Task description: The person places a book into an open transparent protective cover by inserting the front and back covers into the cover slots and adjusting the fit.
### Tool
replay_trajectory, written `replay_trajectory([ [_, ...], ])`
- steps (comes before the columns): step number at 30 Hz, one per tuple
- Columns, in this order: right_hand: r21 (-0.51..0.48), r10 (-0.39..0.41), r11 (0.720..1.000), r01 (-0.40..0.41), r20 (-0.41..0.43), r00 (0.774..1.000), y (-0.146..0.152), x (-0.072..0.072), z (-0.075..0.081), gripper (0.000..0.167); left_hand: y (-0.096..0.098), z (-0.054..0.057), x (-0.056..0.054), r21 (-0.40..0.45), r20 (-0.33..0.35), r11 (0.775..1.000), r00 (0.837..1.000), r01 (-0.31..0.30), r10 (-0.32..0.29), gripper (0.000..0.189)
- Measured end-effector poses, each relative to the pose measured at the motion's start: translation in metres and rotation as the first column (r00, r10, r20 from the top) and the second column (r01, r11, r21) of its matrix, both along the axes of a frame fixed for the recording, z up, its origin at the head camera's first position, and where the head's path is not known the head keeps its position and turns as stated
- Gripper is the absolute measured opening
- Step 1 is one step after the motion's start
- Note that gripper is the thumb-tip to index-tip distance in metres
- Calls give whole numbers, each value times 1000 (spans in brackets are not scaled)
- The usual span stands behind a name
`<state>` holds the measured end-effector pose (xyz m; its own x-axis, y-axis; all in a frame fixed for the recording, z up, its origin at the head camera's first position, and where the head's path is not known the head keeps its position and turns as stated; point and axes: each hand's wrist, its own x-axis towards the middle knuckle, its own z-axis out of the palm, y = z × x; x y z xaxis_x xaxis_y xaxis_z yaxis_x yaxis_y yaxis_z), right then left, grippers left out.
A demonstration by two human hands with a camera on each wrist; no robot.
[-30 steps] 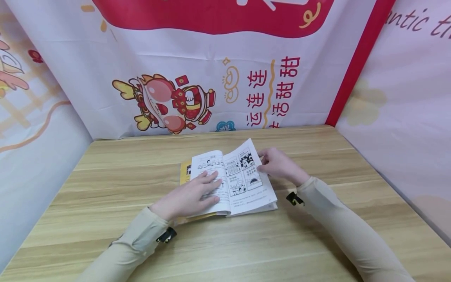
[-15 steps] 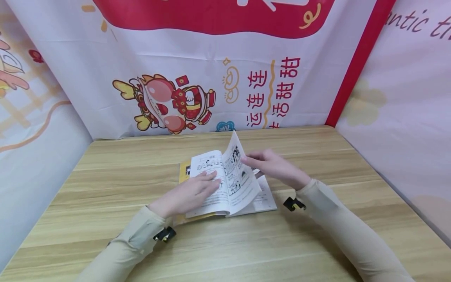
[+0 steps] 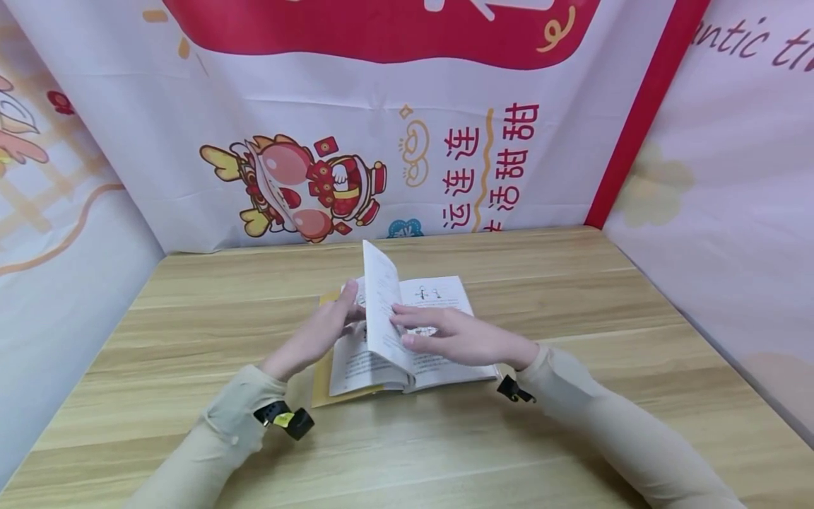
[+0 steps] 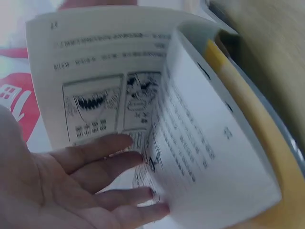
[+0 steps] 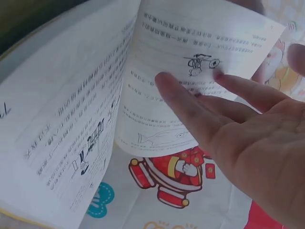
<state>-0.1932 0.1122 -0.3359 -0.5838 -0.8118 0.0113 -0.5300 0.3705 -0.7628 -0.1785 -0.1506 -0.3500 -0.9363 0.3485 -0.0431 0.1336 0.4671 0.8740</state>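
R hand: fingers nearly straight, a bit spread, laid agst the right face of the lifted page; nothing gripped. Prob flat like that so the paper takes an even push w/o creasing

L hand: other side of the page, palm open, fingers extended & slightly apart, pointing in twd the gutter; no pinch visible, so no hold on anything. Exact contact w/ paper can't tell from L wrist view. Likely there to receive the page and keep the left pages from springing up

Page stands steeply, roughly upright, leaning a bit left over the spine, btwn the 2 hands; comic panels on its left face, Chinese text + line drawings on its right

Illustrated paperback lies open on the wood-grain table, centred in front of the person, prob for easy reach w/ both arms; yellow cover sticks out past the left pages

Further out: beige sleeves, black wrist units at both cuffs, then printed backdrop w/ dragon cartoon turned sideways, behind the table's far edge
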Motion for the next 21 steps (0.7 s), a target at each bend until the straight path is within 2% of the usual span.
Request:
replay_trajectory([
  [3, 4, 55, 998, -55, -49, 997, -4, 5, -3, 55, 2, 2, 0, -24, 6, 999, 1000, -21, 21, 80],
  [8, 32, 111, 994, -109, -94, 989, -7, 11, -5, 56, 4, 4, 3, -101, -17, 995, 1000, -19, 17, 54],
  [15, 43, 120, 992, -116, -107, 987, -7, 10, -6, 57, 0, 4, 6, -58, -38, 998, 999, 28, -31, 42],
  [21, 44, 129, 991, -125, -105, 986, -5, 8, -6, 57, 1, 3, 5, -29, -10, 999, 1000, 25, -26, 41],
])
